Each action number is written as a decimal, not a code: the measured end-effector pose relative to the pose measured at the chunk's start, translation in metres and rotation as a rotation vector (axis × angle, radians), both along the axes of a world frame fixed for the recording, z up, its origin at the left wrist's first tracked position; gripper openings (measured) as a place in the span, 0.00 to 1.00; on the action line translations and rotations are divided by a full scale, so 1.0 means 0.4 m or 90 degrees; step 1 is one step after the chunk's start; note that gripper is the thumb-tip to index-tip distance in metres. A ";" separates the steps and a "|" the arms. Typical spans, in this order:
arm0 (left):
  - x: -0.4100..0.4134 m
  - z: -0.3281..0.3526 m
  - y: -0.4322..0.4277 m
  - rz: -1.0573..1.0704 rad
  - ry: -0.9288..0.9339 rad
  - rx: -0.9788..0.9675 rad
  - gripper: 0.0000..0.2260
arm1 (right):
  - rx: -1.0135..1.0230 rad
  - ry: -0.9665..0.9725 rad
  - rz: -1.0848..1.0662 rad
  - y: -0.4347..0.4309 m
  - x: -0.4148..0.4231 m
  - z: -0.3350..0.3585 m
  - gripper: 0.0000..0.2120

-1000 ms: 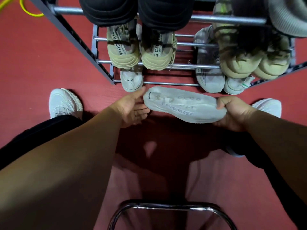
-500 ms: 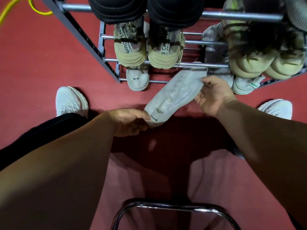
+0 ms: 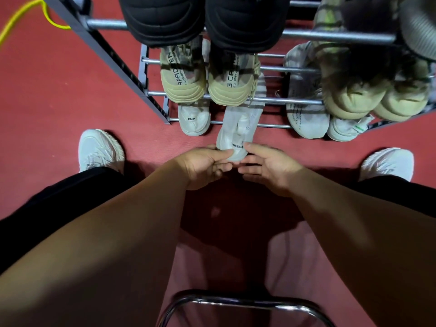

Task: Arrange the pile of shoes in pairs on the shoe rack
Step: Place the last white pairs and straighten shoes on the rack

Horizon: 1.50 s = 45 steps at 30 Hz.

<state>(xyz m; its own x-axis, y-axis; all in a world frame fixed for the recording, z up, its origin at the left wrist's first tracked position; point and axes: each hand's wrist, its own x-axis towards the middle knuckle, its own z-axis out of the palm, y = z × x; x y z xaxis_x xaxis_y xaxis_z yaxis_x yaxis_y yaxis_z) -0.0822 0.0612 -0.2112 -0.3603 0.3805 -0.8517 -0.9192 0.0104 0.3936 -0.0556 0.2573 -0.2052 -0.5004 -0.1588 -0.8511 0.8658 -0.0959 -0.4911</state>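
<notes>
The shoe rack (image 3: 236, 125) has shiny metal rails and a matt grey frame. The white shoe (image 3: 238, 128) looks like soft mesh cloth. The red floor (image 3: 59, 90) is matt, finely textured. The chair frame (image 3: 236, 303) is glossy chrome.

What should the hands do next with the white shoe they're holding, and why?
Probably slide the held shoe a bit deeper onto the shoe rack. The left hand pinches its heel, the right hand touches it with a thumb, and that heel sticks out past the front rail farther than the white shoe beside it.

dim, soft shadows, wide-angle distortion
</notes>
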 end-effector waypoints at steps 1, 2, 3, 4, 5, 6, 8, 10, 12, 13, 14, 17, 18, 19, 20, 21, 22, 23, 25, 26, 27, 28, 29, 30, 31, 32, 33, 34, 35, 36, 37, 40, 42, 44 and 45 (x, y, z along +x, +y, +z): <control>-0.010 -0.003 0.006 0.016 -0.001 -0.006 0.08 | 0.009 0.004 -0.016 -0.012 -0.008 0.000 0.19; -0.021 -0.003 0.011 0.025 0.001 -0.010 0.07 | 0.020 0.006 -0.040 -0.022 -0.019 0.000 0.19; -0.032 -0.003 0.015 0.031 0.005 -0.008 0.08 | 0.028 0.009 -0.065 -0.031 -0.030 0.000 0.18; -0.042 -0.003 0.017 0.037 0.012 -0.008 0.09 | 0.034 0.015 -0.087 -0.039 -0.041 -0.001 0.18; -0.052 -0.004 0.019 0.047 0.015 -0.009 0.10 | 0.037 0.022 -0.109 -0.047 -0.053 -0.002 0.16; -0.063 -0.001 0.021 0.060 0.012 -0.015 0.10 | 0.038 0.029 -0.134 -0.054 -0.064 -0.004 0.14; -0.080 0.008 0.024 0.078 0.003 -0.036 0.10 | 0.037 0.031 -0.185 -0.069 -0.084 -0.007 0.09; -0.090 0.015 0.028 0.072 0.012 -0.054 0.15 | 0.023 0.022 -0.237 -0.081 -0.104 -0.004 0.05; -0.091 0.014 0.023 0.064 0.016 -0.073 0.19 | 0.028 0.010 -0.269 -0.092 -0.123 -0.006 0.04; -0.087 0.011 0.017 0.057 0.007 -0.090 0.18 | 0.043 0.000 -0.272 -0.096 -0.130 -0.012 0.03; -0.079 0.006 0.007 0.047 -0.006 -0.111 0.16 | 0.059 -0.012 -0.268 -0.101 -0.134 -0.017 0.03; -0.050 -0.014 -0.030 0.067 -0.052 -0.165 0.13 | 0.087 -0.058 -0.221 -0.120 -0.133 -0.034 0.10; -0.045 -0.023 -0.044 0.098 -0.059 -0.180 0.13 | 0.081 -0.073 -0.205 -0.126 -0.129 -0.038 0.11; -0.043 -0.031 -0.056 0.135 -0.062 -0.191 0.15 | 0.071 -0.085 -0.197 -0.133 -0.125 -0.042 0.12; -0.047 -0.035 -0.066 0.172 -0.060 -0.198 0.16 | 0.058 -0.094 -0.199 -0.139 -0.122 -0.046 0.15; -0.054 -0.038 -0.075 0.208 -0.058 -0.201 0.17 | 0.048 -0.100 -0.209 -0.147 -0.121 -0.051 0.17; -0.063 -0.037 -0.081 0.240 -0.056 -0.201 0.18 | 0.041 -0.102 -0.223 -0.153 -0.121 -0.055 0.18; -0.073 -0.034 -0.083 0.264 -0.054 -0.194 0.18 | 0.035 -0.100 -0.235 -0.158 -0.122 -0.055 0.18; -0.096 -0.026 -0.085 0.291 -0.051 -0.174 0.17 | 0.034 -0.095 -0.256 -0.168 -0.127 -0.057 0.16; -0.105 -0.024 -0.084 0.296 -0.050 -0.172 0.17 | 0.041 -0.095 -0.262 -0.171 -0.130 -0.056 0.14; -0.112 -0.024 -0.083 0.298 -0.050 -0.178 0.16 | 0.051 -0.096 -0.263 -0.173 -0.133 -0.057 0.12; -0.118 -0.026 -0.082 0.299 -0.049 -0.189 0.15 | 0.062 -0.097 -0.258 -0.175 -0.135 -0.058 0.10; -0.122 -0.030 -0.081 0.306 -0.049 -0.198 0.14 | 0.072 -0.099 -0.253 -0.176 -0.136 -0.060 0.08; -0.125 -0.034 -0.081 0.317 -0.049 -0.205 0.13 | 0.082 -0.102 -0.249 -0.177 -0.138 -0.062 0.06; -0.127 -0.038 -0.081 0.329 -0.049 -0.205 0.12 | 0.093 -0.102 -0.246 -0.177 -0.139 -0.065 0.05; -0.129 -0.041 -0.081 0.343 -0.049 -0.199 0.12 | 0.104 -0.099 -0.243 -0.178 -0.141 -0.068 0.04; -0.130 -0.044 -0.081 0.357 -0.050 -0.189 0.12 | 0.111 -0.096 -0.241 -0.180 -0.142 -0.070 0.04; -0.132 -0.045 -0.081 0.369 -0.050 -0.179 0.11 | 0.117 -0.093 -0.241 -0.183 -0.144 -0.070 0.04; -0.134 -0.045 -0.081 0.381 -0.047 -0.168 0.11 | 0.121 -0.090 -0.241 -0.187 -0.146 -0.069 0.04; -0.137 -0.044 -0.082 0.389 -0.042 -0.162 0.10 | 0.123 -0.085 -0.241 -0.191 -0.149 -0.068 0.03; -0.140 -0.043 -0.082 0.393 -0.037 -0.157 0.09 | 0.124 -0.080 -0.240 -0.196 -0.152 -0.067 0.04; -0.145 -0.037 -0.079 0.382 -0.029 -0.157 0.09 | 0.134 -0.065 -0.226 -0.207 -0.160 -0.062 0.03; -0.146 -0.035 -0.074 0.363 -0.033 -0.168 0.07 | 0.145 -0.057 -0.210 -0.210 -0.160 -0.059 0.03; -0.147 -0.037 -0.071 0.345 -0.038 -0.180 0.08 | 0.151 -0.052 -0.205 -0.209 -0.159 -0.058 0.03; -0.147 -0.040 -0.070 0.336 -0.040 -0.188 0.08 | 0.151 -0.050 -0.207 -0.208 -0.159 -0.059 0.04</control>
